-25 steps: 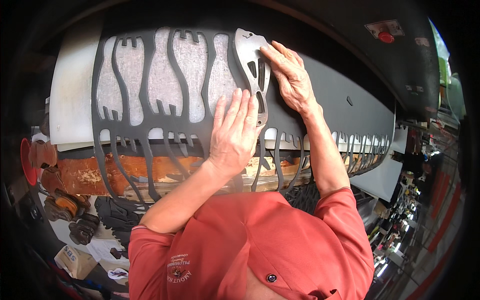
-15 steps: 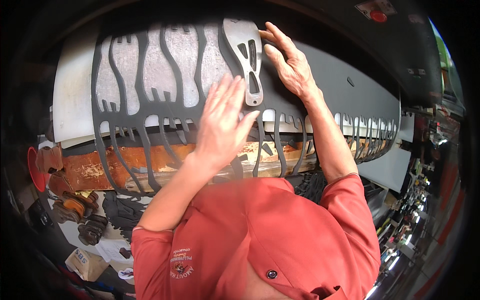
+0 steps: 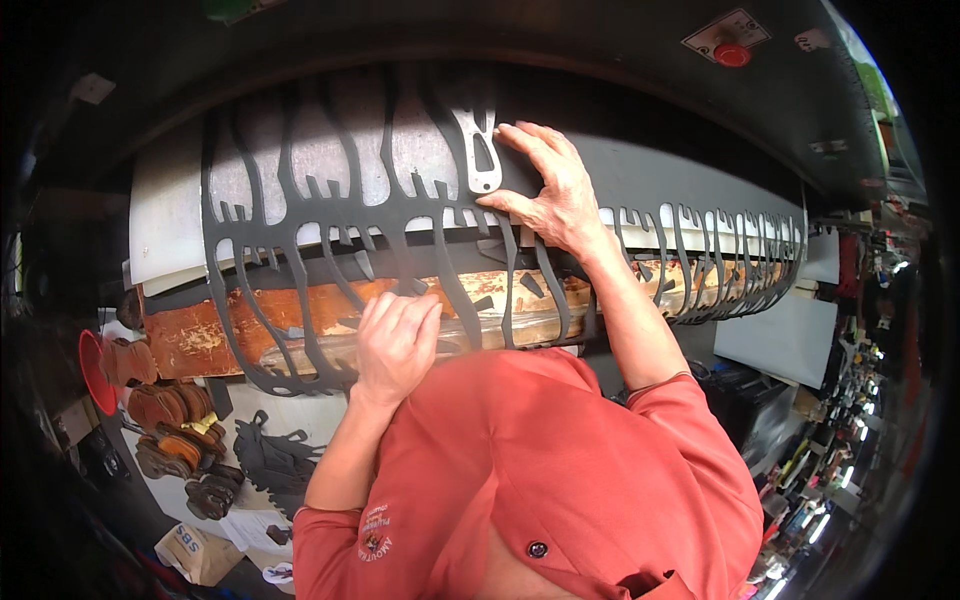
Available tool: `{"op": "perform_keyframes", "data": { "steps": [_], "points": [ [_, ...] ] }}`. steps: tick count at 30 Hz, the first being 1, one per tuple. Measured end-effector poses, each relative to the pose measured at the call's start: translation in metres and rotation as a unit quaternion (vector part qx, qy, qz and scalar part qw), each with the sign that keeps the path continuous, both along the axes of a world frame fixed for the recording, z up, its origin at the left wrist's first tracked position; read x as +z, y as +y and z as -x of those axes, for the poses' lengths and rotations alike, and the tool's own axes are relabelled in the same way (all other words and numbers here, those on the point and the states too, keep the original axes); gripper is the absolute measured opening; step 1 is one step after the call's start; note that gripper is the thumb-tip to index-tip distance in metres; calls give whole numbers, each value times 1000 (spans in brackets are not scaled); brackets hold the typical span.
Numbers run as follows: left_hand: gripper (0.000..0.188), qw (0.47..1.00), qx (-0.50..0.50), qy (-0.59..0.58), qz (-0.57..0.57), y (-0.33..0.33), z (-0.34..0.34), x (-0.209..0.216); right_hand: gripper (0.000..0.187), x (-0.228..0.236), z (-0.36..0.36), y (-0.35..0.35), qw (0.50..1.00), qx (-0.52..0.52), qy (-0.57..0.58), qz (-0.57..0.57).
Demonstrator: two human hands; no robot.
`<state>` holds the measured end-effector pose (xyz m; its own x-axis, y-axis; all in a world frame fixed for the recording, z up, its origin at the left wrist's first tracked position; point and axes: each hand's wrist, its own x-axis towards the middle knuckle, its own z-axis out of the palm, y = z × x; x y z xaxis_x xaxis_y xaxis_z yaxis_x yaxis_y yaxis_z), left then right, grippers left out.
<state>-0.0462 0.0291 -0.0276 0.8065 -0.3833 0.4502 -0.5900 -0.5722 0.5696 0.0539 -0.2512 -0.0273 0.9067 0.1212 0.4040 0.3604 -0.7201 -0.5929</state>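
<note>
My left hand (image 3: 395, 345) is closed with its fingers curled, low over the worn wooden edge near my body. A blurred dark strip of the cut sheet runs down to it; what the fingers hold, if anything, is hidden. My right hand (image 3: 560, 190) is open around the near end of a silver metal cutting die (image 3: 484, 160). Its thumb is by the rounded tip, its fingers along the right side. The die lies on a dark grey sheet (image 3: 640, 165) beside a row of cut-out openings; its far part is hidden under a dark machine beam.
The dark machine beam (image 3: 590, 45) with a red button (image 3: 732, 55) hangs over the far side. Cut strips of sheet drape over the wooden edge (image 3: 200, 340). Brown stacked pieces (image 3: 170, 405) and dark cut pieces (image 3: 275, 455) lie at the lower left.
My left hand has drawn back from beside the die toward my body and closed. My right hand has come down around the die's near end. The beam now covers more of the die.
</note>
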Motion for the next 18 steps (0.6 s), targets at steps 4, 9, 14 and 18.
{"op": "perform_keyframes", "data": {
  "steps": [4,9,14,18],
  "points": [
    [17,1000,8,1,-15,1,1,-2,82,5,-1,0,997,-20,71,-18],
    [12,999,17,-29,9,2,-1,-6,60,7,10,-10,996,25,-6,-90],
    [10,999,34,-15,4,5,1,-12,43,17,60,-90,912,-283,-225,-194],
    [8,999,36,-34,-5,7,2,-17,71,46,66,-234,716,-380,-368,-456]
  ]
}}
